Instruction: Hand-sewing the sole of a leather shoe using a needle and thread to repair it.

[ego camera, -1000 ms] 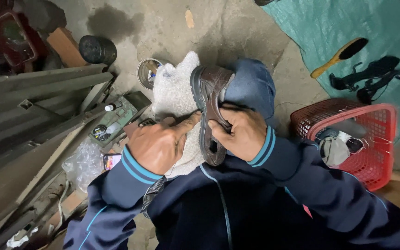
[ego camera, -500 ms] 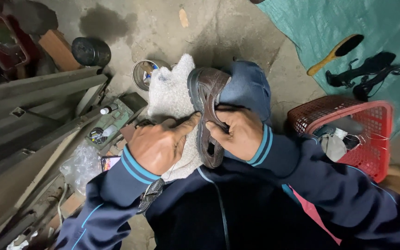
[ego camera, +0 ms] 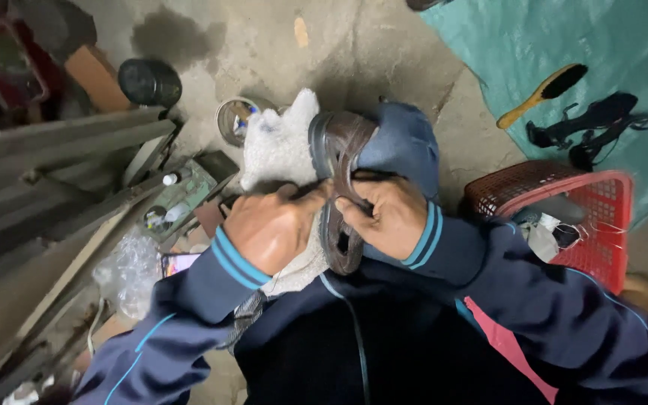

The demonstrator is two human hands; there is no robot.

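Observation:
A brown strappy sandal (ego camera: 337,154) lies across my lap on a white fleecy cloth (ego camera: 279,146), its sole edge turned up. My right hand (ego camera: 384,214) grips the sandal's straps at the middle. My left hand (ego camera: 268,225) presses against the sandal's left side over the cloth, fingers curled; what lies under its fingertips is hidden. Both arms wear dark blue sleeves with light blue cuff stripes. My blue-trousered knee (ego camera: 403,142) props the sandal from the right.
A red plastic basket (ego camera: 601,199) with rags stands at right. On a teal tarp (ego camera: 624,45) lie a wooden brush (ego camera: 543,94) and a black sandal (ego camera: 590,127). A round tin (ego camera: 235,118), a dark can (ego camera: 148,81), grey planks (ego camera: 46,180) and small bottles crowd the left.
The hands stay on the sandal, shifting only slightly. The view has drifted a little, so the surroundings sit marginally higher and to the left.

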